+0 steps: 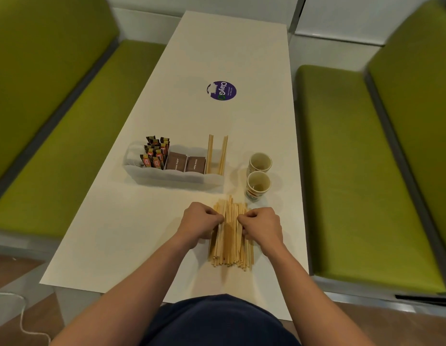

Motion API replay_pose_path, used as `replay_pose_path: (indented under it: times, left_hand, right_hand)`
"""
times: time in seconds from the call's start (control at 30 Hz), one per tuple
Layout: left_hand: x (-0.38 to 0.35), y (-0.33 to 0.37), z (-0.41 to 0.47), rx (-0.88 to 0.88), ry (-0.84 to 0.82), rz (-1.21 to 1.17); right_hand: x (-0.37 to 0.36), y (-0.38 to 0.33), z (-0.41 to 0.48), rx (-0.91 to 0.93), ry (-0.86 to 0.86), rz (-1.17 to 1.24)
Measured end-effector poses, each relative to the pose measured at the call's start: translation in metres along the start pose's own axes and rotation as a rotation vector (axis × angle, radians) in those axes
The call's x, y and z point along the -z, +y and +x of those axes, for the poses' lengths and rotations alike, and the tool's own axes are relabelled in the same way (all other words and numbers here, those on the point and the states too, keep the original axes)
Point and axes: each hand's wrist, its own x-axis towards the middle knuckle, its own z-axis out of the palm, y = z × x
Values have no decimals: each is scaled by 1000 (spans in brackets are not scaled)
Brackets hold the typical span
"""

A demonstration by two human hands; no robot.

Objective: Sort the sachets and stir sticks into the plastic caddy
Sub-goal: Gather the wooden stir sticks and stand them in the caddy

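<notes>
Left of centre in the frame, the plastic caddy (pixel 167 177) stands on the white table (pixel 229 46). Its compartments, left to right, hold pale items too blurred to identify, upright stick sachets (pixel 156 153), flat brown sachets (pixel 185 163) and a few upright stir sticks (pixel 217 156) in the rightmost compartment.

Below the caddy's right end, in the lower centre of the frame, the stir stick pile (pixel 230 236) lies flat on the table and runs toward the viewer. Its ends are uneven.

Handling, as judged: each stick is light, thin, stiff and smooth. A loose bundle is likely to fan out or shed sticks if gripped at one end. Take hold around the middle of the bundle, squeeze from both sides, then square the ends against the table before lifting.

The left hand (pixel 200 221) sits at the pile's left edge, knuckles up, fingers curled in and gripping the sticks just above mid-length. The right hand (pixel 262 226) mirrors it at the right edge, fingers curled and pinching the sticks. Both forearms converge from the bottom of the frame.

Right of the caddy, two paper cups (pixel 259 173) stand near the pile's far end; lift clear of them
</notes>
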Motion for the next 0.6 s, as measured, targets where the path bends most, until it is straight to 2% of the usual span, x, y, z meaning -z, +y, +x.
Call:
replay_pose_path:
  times: [0.17,0.3,0.5,0.6]
  left_hand:
    - [9,0,-1,-8,-57,3]
    - [20,8,-5,-113,-64,-88]
    - [63,63,18,-415,166,-273]
    - [76,93,49,-486,312,-284]
  right_hand:
    - [0,-3,-3,-2,17,65]
    - [1,-8,-7,21,26,124]
    - [3,-19,-21,104,44,309]
    - [2,-30,-26,166,95,400]
